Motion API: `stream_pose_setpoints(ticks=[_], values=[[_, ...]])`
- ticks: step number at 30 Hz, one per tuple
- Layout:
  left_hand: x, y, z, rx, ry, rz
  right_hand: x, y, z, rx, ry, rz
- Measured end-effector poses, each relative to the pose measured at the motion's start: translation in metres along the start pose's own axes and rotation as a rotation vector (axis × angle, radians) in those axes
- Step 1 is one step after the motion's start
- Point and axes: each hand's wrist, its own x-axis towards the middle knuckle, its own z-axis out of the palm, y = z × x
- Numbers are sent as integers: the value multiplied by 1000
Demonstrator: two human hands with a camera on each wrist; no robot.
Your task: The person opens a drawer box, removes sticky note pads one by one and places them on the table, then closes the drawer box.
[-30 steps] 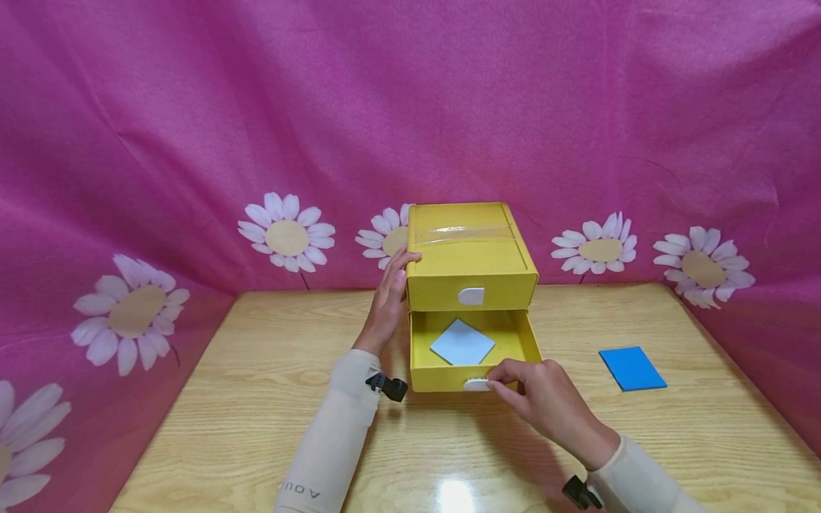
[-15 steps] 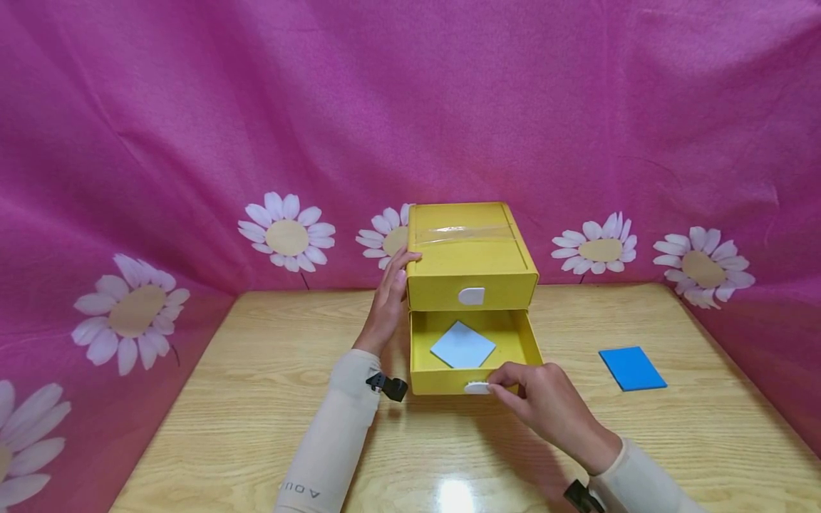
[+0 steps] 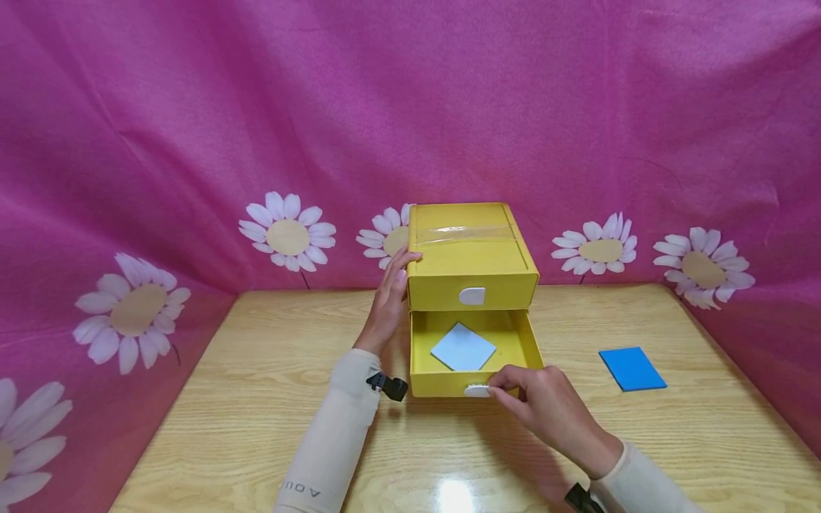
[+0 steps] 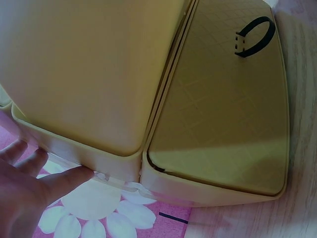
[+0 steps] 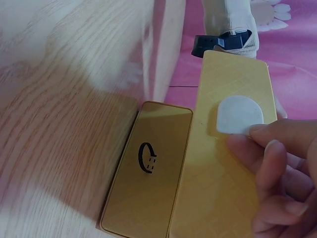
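A yellow chest of drawers (image 3: pixel 468 253) stands at the back of the table, with one drawer (image 3: pixel 442 385) pulled well out. Inside that drawer lies a pale blue-white square piece (image 3: pixel 463 347), turned cornerwise. My right hand (image 3: pixel 551 402) pinches the white tab handle (image 5: pixel 239 115) on the drawer's front between thumb and index finger. Against the chest's left side rests my left hand (image 3: pixel 387 303), fingers extended and one fingertip over the top edge. Below the pulled drawer, both wrist views show another yellow front with a black loop handle (image 4: pixel 272 33).
A blue square piece (image 3: pixel 633 368) lies flat on the wooden table (image 3: pixel 269 370), right of the chest. The upper drawer, with its own white tab (image 3: pixel 472 296), is closed. Clear tape (image 3: pixel 465 233) crosses the chest's top. A pink flowered cloth (image 3: pixel 449 107) hangs behind.
The drawer has slid slightly farther out toward me, with my right hand on its tab. The pale square has come along inside it. My left hand has stayed in place.
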Motion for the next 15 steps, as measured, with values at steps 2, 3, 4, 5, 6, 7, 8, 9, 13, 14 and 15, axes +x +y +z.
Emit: stream_pose_setpoints(ticks=[2,3,4,5,6,7,8,9,13,14,15], values=[[0,0,0,0,2,0,-1,-1,0,1,5,-10],[0,0,0,0,3,0,-1,-1,0,2,6,-15],[0,0,0,1,2,-1,-1,-1,0,4,7,-19],[0,0,0,3,2,-3,-2,-1,0,6,7,-21],[0,0,0,5,2,-5,-2,-2,0,9,5,-20],[0,0,0,7,1,-7,-3,-2,0,9,2,-18],[0,0,0,9,1,-8,-3,-2,0,8,-1,-15],[0,0,0,12,0,-10,-3,-2,0,9,-4,-11],[0,0,0,11,-1,-14,-4,-3,0,1,-6,0],[0,0,0,11,0,-14,-4,-3,0,0,-5,2],[0,0,0,11,0,-14,-5,-3,0,-1,-3,2]])
